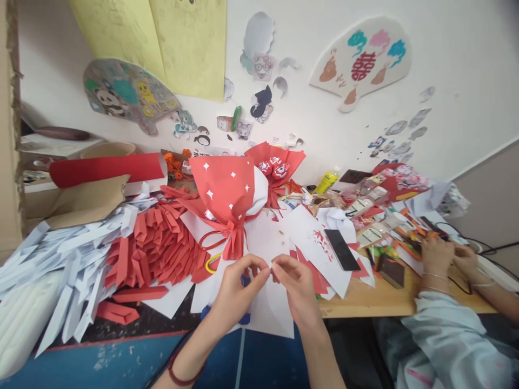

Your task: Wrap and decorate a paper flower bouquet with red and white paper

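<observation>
At the left of the frame, white folded strips (75,259) spill beside a heap of red folded strips (158,243). Just left of centre sits a star-patterned red wrap (223,183), gathered at a narrow neck (234,243); it looks light and thin-sheeted, likely to crease, so I'd take hold at the bunched neck and leave the flared top alone. Below it, at lower centre, the left hand (245,278) has thumb and forefinger drawn together at the tips, and the right hand (292,275) mirrors it, fingers curled, the two all but meeting above a white sheet (263,237). Whether a tiny piece is pinched there I can't tell from here; anything that small would presumably be light and easily dropped, best kept at the fingertips. Right of centre, a dark phone (341,249) lies on another sheet (302,227), and toward the right edge a co-worker's hands (438,254) are together over the wooden table (365,307).
</observation>
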`<action>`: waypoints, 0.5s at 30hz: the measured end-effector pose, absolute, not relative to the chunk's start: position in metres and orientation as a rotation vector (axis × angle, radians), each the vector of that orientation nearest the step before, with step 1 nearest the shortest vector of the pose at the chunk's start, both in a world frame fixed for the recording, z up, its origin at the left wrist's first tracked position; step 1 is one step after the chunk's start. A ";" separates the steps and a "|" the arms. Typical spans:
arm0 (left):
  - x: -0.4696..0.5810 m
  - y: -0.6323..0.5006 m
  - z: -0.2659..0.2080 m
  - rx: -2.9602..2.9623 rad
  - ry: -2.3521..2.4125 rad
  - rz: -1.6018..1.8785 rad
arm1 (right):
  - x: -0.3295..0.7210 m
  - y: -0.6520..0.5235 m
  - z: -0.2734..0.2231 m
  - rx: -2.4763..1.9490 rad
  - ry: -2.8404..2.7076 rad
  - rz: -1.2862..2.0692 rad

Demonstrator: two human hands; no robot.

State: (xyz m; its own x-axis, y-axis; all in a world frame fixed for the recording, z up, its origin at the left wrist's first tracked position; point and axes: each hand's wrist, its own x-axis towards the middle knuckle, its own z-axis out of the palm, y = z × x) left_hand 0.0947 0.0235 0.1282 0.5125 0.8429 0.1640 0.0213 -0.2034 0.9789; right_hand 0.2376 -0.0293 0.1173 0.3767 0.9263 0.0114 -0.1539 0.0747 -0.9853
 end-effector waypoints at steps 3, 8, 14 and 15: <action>0.093 0.022 0.127 1.579 0.785 0.908 | 0.240 -0.031 0.118 -1.248 -0.833 0.947; 0.091 0.022 0.123 1.595 0.826 0.923 | 0.241 -0.033 0.119 -1.306 -0.925 0.892; 0.092 0.021 0.120 1.587 0.802 0.930 | 0.232 -0.031 0.117 -1.252 -0.914 0.896; 0.092 0.021 0.119 1.584 0.805 0.934 | 0.231 -0.031 0.116 -1.254 -0.921 0.888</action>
State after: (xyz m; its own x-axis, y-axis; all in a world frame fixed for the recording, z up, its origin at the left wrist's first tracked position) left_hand 0.0923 0.0210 0.1194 0.4632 0.8719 0.1587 0.0289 -0.1939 0.9806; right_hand 0.2311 -0.0307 0.1161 0.3781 0.9224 0.0789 -0.0450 0.1034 -0.9936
